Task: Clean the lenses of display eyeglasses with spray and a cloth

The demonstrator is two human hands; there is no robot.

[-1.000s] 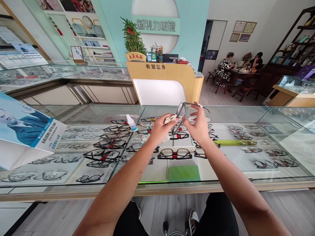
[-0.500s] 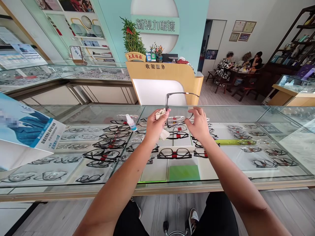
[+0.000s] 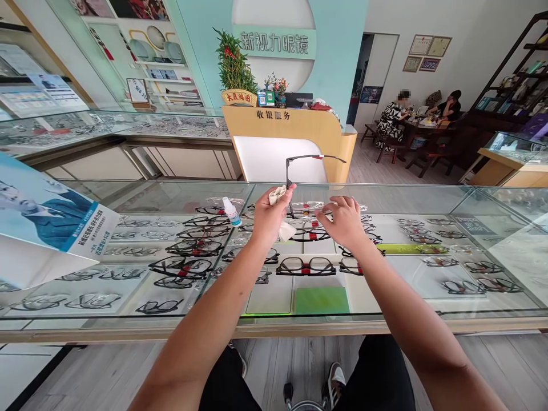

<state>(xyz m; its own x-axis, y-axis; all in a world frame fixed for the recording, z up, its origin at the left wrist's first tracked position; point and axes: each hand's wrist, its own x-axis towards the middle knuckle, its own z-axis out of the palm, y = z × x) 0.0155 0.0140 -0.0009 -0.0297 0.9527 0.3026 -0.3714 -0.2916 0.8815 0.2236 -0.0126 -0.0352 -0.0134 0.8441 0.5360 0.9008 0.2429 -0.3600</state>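
Observation:
My left hand (image 3: 269,220) is closed on a pale cleaning cloth (image 3: 277,194) and on the left end of a dark-framed pair of glasses (image 3: 299,171), held above the glass counter (image 3: 128,197). One temple arm sticks out to the right at the top. My right hand (image 3: 345,221) hovers just to the right of the frame with fingers loosely curled; whether its fingertips touch the lens is unclear. A small white spray bottle (image 3: 231,211) with a blue cap lies on the glass to the left of my left hand.
Under the glass lie several rows of glasses (image 3: 305,266) and a green pad (image 3: 321,300). A poster stand (image 3: 47,222) sits at the left. A yellow cashier desk (image 3: 295,137) is behind. Two people sit at a table (image 3: 422,123) far right.
The glasses turned from tilted to upright with a temple arm swung out to the right. My right hand let go of the frame's top and dropped lower.

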